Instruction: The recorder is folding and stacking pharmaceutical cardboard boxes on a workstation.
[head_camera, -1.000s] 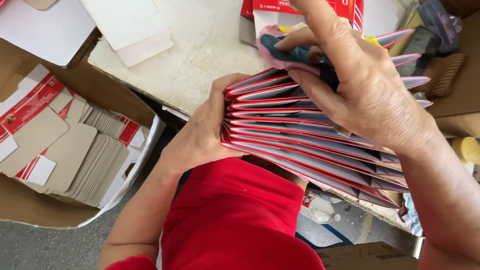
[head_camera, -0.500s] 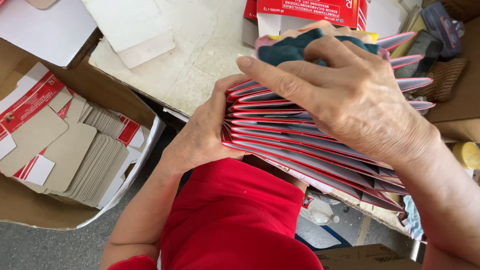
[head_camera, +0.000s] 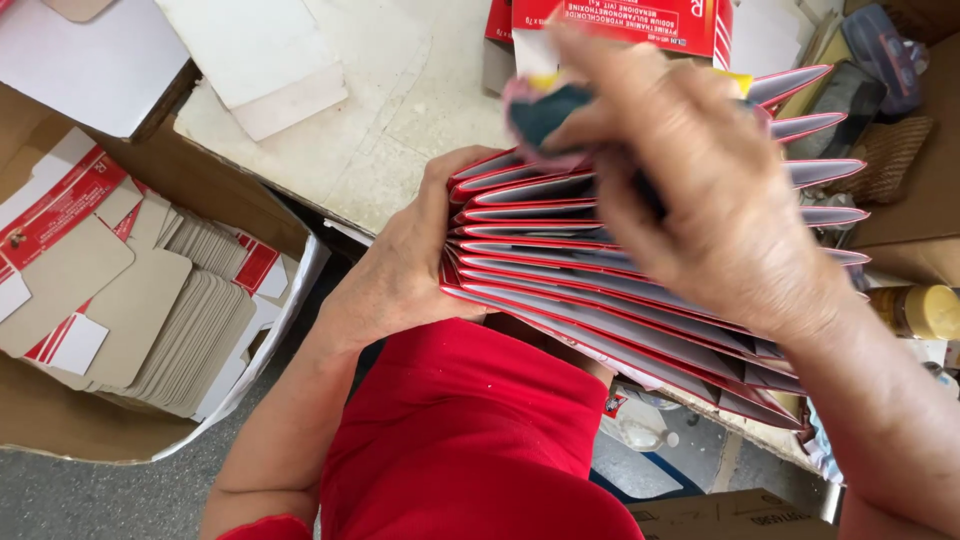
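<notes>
My left hand (head_camera: 408, 268) grips the left end of a fanned stack of flat red-and-white carton blanks (head_camera: 560, 262), held against my red-clothed body over the table's near edge. My right hand (head_camera: 700, 205) hovers over the top of the fan, blurred with motion, its fingers closed around a dark teal and pink pad (head_camera: 545, 112) that touches the upper blanks. The far ends of the blanks (head_camera: 815, 170) spread out to the right.
A cardboard box (head_camera: 60, 440) at the left holds several stacks of flat blanks (head_camera: 185, 320). White card sheets (head_camera: 250, 60) lie on the pale table (head_camera: 400, 110). A red and white carton (head_camera: 620, 22) stands at the back. A yellow-lidded jar (head_camera: 925, 310) sits at right.
My right hand has swept the pad from the back right leftward across the fanned edges, then lifted toward the upper blanks. The left hand and stack have stayed put.
</notes>
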